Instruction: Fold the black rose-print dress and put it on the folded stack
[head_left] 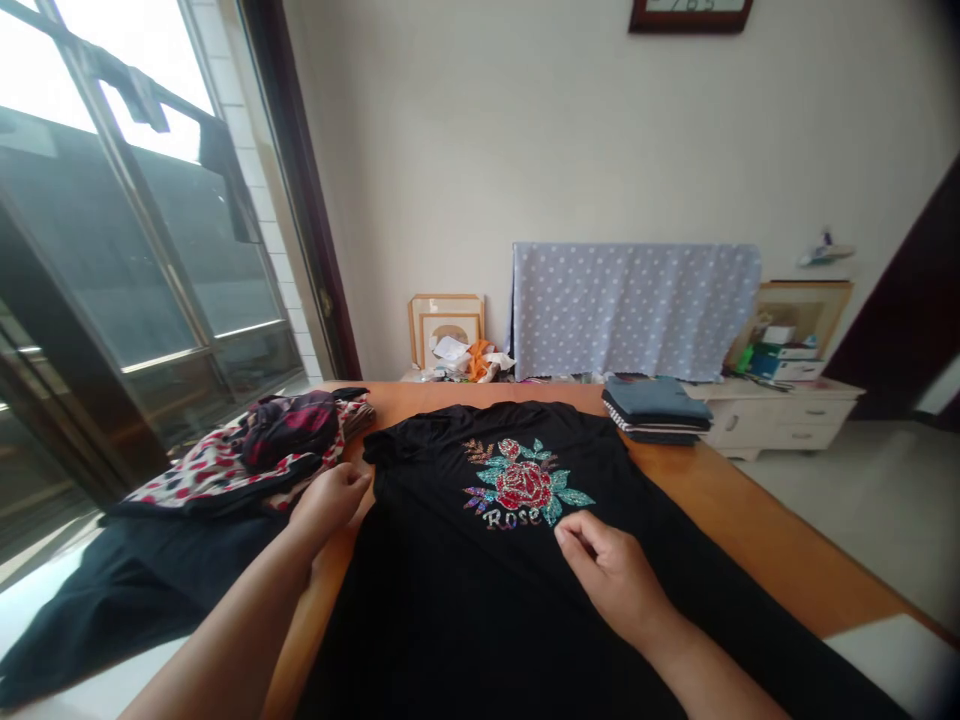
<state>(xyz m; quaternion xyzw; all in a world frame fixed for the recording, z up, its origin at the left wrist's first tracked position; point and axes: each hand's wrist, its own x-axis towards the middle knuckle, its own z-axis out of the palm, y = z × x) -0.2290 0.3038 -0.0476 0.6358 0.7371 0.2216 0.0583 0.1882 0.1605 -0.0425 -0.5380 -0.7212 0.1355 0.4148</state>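
A black shirt lies spread out in front of me, its neckline toward the far side. On its chest is a sparkling red rose with green leaves and the word "ROSE". My left hand is closed, beside the shirt's left shoulder and close to the clothes pile; no cloth shows in it. Over the shirt, just below and right of the print, my right hand has its fingers curled in. The fabric around it shows no pull, and I see nothing between the fingers.
Crumpled clothes cover the left side of the wooden table. A folded clothes stack sits at its far right. Behind stand a dotted grey cloth, picture frames and a white cabinet. A window is at left.
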